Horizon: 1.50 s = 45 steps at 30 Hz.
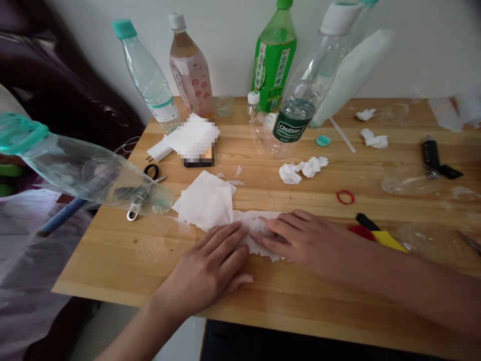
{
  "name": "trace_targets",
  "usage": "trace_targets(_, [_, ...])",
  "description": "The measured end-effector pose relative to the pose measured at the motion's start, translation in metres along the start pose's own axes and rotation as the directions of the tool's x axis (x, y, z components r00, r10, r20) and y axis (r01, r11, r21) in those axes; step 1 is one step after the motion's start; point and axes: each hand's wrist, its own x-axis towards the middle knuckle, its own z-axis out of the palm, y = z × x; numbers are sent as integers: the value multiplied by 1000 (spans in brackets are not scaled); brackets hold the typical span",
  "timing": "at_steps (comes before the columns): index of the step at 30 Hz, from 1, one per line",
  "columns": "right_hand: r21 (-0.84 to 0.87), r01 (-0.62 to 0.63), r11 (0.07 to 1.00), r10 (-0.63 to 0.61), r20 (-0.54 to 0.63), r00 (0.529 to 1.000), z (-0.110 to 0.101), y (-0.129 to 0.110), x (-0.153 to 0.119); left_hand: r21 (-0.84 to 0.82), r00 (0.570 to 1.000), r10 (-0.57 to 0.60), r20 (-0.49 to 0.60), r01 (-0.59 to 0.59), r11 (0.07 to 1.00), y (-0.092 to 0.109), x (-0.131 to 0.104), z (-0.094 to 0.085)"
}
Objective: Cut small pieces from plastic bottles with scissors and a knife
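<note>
A thin white tissue with ragged edges (268, 250) lies on the wooden table (263, 311), with both my hands on it. My left hand (214, 260) rests palm down at its left side, fingers stretched out and nearly flat. From the right, my right hand (296, 238) reaches over the tissue, its fingertips bent onto a small whitish clump (261, 225). What is beneath those fingertips is hidden. Touching the tissue on the left are folded white papers (205, 200).
A clear bottle (90, 170) juts over the left edge, near scissors (151, 173). Upright bottles (276, 60) stand along the wall. Crumpled tissues (304, 169), a red ring (345, 196), a teal cap (323, 141), a black tube (430, 154) and yellow-handled tool (389, 240) lie rightward.
</note>
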Motion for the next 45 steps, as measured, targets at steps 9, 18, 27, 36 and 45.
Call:
trace_targets(9, [-16, -46, 999, 47, 51, 998, 3, -2, -10, 20, 1000, 12, -12, -11, 1000, 0, -1, 2])
trace_targets(18, [-16, 16, 1000, -17, -26, 1000, 3, 2, -16, 74, 999, 19, 29, -22, 997, 0, 0, 5])
trace_targets(27, [-38, 11, 999, -12, -34, 999, 4, 1, -26, 82, 997, 25, 76, -31, 996, 0, 1, 4])
trace_targets(36, [-24, 50, 998, -51, -44, 998, 5, 3, -41, 126, 991, -2, 137, -16, 992, -1, 3, 4])
trace_targets(45, [12, 65, 998, -64, -85, 994, 5, 2, -37, 151, 988, 19, 155, -43, 988, -2, 4, 3])
